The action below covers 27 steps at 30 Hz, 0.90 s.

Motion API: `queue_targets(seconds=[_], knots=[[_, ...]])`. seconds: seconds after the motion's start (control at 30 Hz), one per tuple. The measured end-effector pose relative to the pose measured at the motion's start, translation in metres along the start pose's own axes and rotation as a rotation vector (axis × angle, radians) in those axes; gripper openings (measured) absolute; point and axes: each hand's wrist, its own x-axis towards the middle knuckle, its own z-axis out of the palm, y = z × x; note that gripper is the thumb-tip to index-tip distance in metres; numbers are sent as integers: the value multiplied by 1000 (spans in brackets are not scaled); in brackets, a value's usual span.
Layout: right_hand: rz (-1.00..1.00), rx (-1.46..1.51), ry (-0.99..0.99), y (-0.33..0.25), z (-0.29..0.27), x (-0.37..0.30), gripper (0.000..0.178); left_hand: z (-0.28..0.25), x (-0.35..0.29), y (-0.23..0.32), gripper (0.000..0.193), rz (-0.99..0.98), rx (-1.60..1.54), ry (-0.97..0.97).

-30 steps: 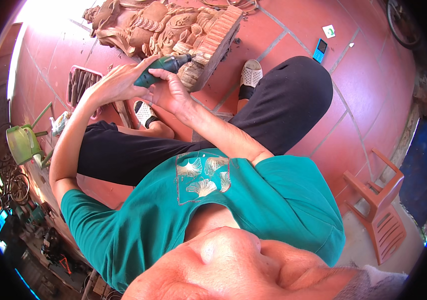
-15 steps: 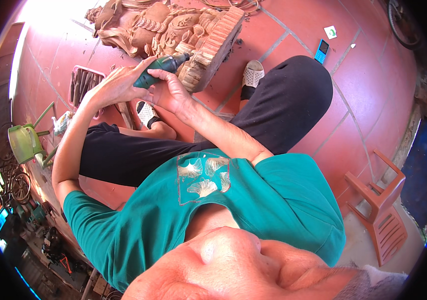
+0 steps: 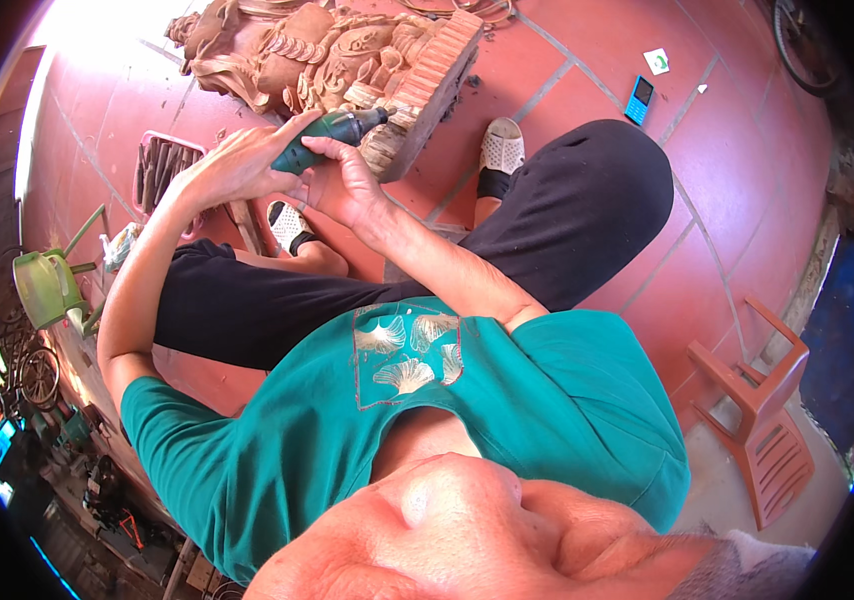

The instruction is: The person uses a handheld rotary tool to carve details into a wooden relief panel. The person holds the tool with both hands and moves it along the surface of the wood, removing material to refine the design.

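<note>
My left hand (image 3: 237,165) is closed around the rear of a dark green handheld rotary tool (image 3: 325,138), its thumb and fingers on either side of the body. Below and to the right, my right hand (image 3: 347,186) grips the same tool, thumb laid along its side; its other fingers are partly hidden. The tool's black nose points right, toward the base of a carved brown wooden sculpture (image 3: 332,62) lying on the tiled floor. Whether the tip touches the wood I cannot tell.
A pink tray (image 3: 143,170) of carving tools lies left of my hands. Further left are a green plastic stool (image 3: 45,288) and a small plastic bag (image 3: 121,246). To the right lie a blue phone (image 3: 638,100) and a brown plastic chair (image 3: 762,420). A wheel (image 3: 802,50) stands far right.
The tool and both hands have shifted very slightly to the right against the sculpture. The grip is the same; the whole scene has moved a little in view.
</note>
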Motion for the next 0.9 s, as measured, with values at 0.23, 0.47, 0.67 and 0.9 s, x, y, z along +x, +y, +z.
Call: queue_targets(seconds=[0.23,0.47,0.67,0.9], knots=[[6,55,-31,-2,-7,0,35,5,8,-8,95,58,42,23],[-13,35,-8,-1,-4,1,35,1,7,-4,101,-1,31,-26],[-5,9,13,2,-1,4,35,1,-1,-4,99,16,4,16],[52,-9,-6,4,-6,13,32,2,-8,-4,96,-60,-33,11]])
